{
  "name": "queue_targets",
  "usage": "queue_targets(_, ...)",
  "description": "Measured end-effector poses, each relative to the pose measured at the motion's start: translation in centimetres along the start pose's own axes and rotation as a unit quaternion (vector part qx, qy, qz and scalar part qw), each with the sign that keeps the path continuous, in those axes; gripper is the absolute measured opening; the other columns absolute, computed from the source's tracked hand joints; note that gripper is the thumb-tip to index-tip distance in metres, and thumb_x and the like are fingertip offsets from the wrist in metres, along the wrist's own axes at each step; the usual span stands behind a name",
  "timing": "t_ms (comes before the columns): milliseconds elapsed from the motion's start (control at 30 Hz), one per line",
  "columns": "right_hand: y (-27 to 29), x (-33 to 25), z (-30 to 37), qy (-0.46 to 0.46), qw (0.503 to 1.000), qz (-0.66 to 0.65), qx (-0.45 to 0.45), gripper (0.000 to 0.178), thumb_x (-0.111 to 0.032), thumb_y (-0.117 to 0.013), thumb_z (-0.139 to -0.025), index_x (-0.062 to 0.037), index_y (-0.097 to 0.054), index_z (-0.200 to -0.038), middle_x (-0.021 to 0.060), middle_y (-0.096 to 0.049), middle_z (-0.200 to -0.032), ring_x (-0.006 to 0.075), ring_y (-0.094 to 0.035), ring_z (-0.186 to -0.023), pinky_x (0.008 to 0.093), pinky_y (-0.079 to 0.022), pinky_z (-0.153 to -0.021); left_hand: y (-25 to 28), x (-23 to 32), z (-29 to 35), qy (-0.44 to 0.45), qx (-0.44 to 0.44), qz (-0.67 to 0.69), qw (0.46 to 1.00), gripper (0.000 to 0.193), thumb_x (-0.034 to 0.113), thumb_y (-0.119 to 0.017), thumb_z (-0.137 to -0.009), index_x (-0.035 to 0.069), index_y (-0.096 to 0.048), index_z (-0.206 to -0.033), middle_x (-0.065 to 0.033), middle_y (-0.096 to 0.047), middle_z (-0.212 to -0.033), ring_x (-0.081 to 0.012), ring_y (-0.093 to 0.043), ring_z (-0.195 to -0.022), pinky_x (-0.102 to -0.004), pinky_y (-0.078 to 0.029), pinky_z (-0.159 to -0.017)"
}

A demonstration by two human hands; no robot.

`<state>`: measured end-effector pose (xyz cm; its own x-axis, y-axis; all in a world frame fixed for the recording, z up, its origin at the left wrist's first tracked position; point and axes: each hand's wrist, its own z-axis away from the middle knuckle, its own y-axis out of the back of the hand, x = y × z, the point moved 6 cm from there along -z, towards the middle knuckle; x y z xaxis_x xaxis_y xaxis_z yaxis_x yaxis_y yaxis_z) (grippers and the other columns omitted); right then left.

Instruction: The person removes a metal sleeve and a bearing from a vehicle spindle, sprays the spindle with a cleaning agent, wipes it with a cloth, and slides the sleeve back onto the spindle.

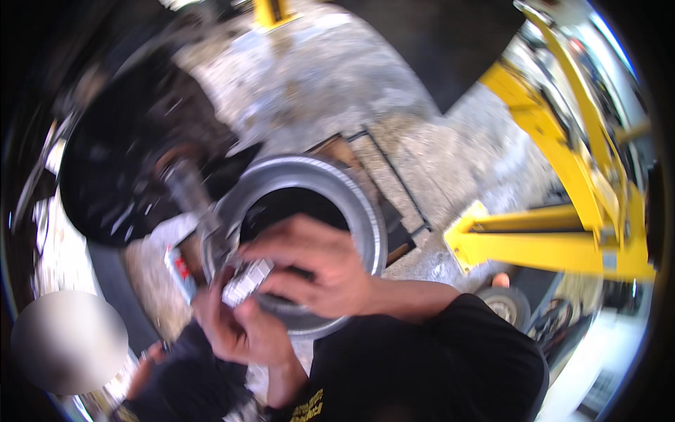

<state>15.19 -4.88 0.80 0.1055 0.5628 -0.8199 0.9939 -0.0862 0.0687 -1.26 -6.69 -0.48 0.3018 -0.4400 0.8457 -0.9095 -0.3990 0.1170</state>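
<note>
My left hand (242, 327) and my right hand (320, 271) meet over a large grey metal ring (362, 211), which looks like a wheel rim with a dark opening. Between my fingers is a small silver-white piece (247, 283) with several block-like segments; blur hides its exact kind. Both hands are closed on it, the right from above and the left from below. Just beyond my left fingers, a metal shaft (188, 184) sticks out from a big black disc (112, 162).
A yellow lift arm (541, 243) reaches in from the right, near a small wheel (508, 307). A can (181, 273) with red on it stands left of the ring. At the lower left is another person's black-clothed arm (190, 380). A dark panel (436, 49) hangs at the top.
</note>
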Motion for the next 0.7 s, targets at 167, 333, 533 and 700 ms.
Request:
queue_targets(167, 6.0, -3.2, 5.2, 0.054, 0.997, 0.053, 0.014, 0.037, -0.012, -0.075, -0.094, -0.0020, -0.070, -0.129, 0.0145, -0.070, -0.108, 0.0251, -0.072, -0.089, 0.0329, -0.059, -0.074, -0.1, -0.2, 6.3, -0.106, -0.116, 0.031, 0.987, 0.061, 0.050, -0.066, -0.099, -0.001, -0.058, -0.131, -0.0142, -0.058, -0.107, -0.0292, -0.067, -0.099, -0.0393, -0.059, -0.080)
queue_targets(333, 29.9, -9.2, 9.9, -0.085, 0.853, 0.284, 0.430, 0.029, -0.007, -0.075, -0.094, 0.0004, -0.066, -0.120, 0.0088, -0.072, -0.086, 0.0109, -0.070, -0.075, 0.0253, -0.055, -0.066, -6.0, 1.5, 5.8, -0.030, -0.224, 0.053, 0.973, 0.045, 0.031, -0.060, -0.106, -0.003, -0.054, -0.136, -0.0164, -0.061, -0.116, -0.0231, -0.068, -0.093, -0.0320, -0.058, -0.079)
queue_targets(533, 55.8, -18.5, 14.0, -0.199, 0.644, 0.614, 0.410, 0.026, -0.021, -0.074, -0.093, -0.0014, -0.076, -0.110, 0.0141, -0.076, -0.087, 0.0178, -0.072, -0.062, 0.0320, -0.055, -0.062, -7.7, 0.7, 3.4, 0.017, -0.149, 0.108, 0.983, 0.037, 0.025, -0.056, -0.109, -0.003, -0.059, -0.133, -0.0121, -0.065, -0.105, -0.0160, -0.059, -0.083, -0.0296, -0.049, -0.082)
queue_targets(700, 63.8, -15.7, 12.3, -0.277, 0.588, 0.713, 0.261, 0.029, -0.026, -0.078, -0.089, -0.0047, -0.078, -0.108, 0.0140, -0.076, -0.087, 0.0218, -0.073, -0.069, 0.0358, -0.056, -0.068, -8.6, 0.4, 2.5, 0.012, -0.085, 0.131, 0.988, 0.032, 0.018, -0.055, -0.108, -0.003, -0.059, -0.132, -0.0126, -0.064, -0.112, -0.0166, -0.057, -0.082, -0.0302, -0.047, -0.081)
